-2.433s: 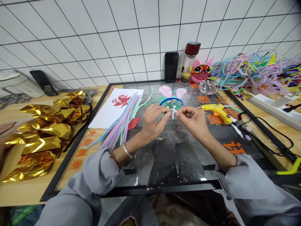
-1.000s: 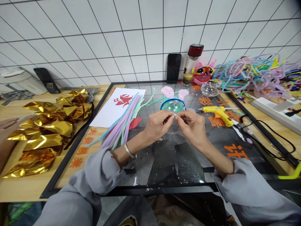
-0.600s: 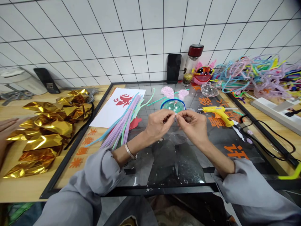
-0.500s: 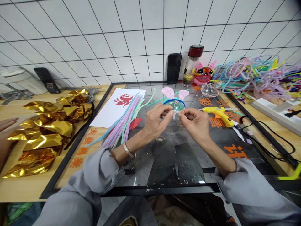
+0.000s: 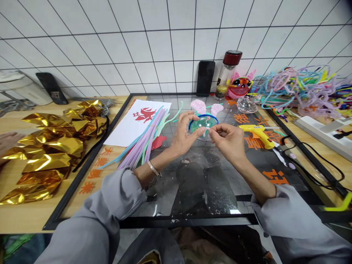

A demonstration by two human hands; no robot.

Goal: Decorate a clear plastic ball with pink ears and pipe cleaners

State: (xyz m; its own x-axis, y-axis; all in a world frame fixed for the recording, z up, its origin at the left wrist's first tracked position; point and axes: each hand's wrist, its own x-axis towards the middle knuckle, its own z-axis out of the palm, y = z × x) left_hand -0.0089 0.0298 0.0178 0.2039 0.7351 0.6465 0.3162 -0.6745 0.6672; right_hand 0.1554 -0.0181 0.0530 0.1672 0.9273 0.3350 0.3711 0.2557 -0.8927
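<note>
Between my hands is a small white strip [image 5: 206, 132]. My left hand [image 5: 185, 132] pinches its left end between thumb and index, the other fingers curled loosely. The thumb and index of my right hand [image 5: 227, 139] are pressed together on its right end. Just behind the strip lies a clear dome with a blue rim and green inside [image 5: 203, 124]. Two fuzzy pink ear shapes [image 5: 198, 106] stand at its far side. A yellow glue gun [image 5: 257, 134] rests to the right of my right hand.
Pipe cleaners [image 5: 145, 135] lie over white paper [image 5: 123, 126] at left, near gold foil [image 5: 55, 154]. At the back are a phone [image 5: 205, 79], bottle [image 5: 227, 75], pink-eared mask [image 5: 239, 87] and clear dome [image 5: 246, 105]. A power strip [image 5: 324, 135] and person's hand [image 5: 9, 145] flank these.
My left hand's fingers have spread apart somewhat above the thumb, and more of the blue-rimmed dome shows. The strip appears shorter between my fingertips. The view has shifted slightly.
</note>
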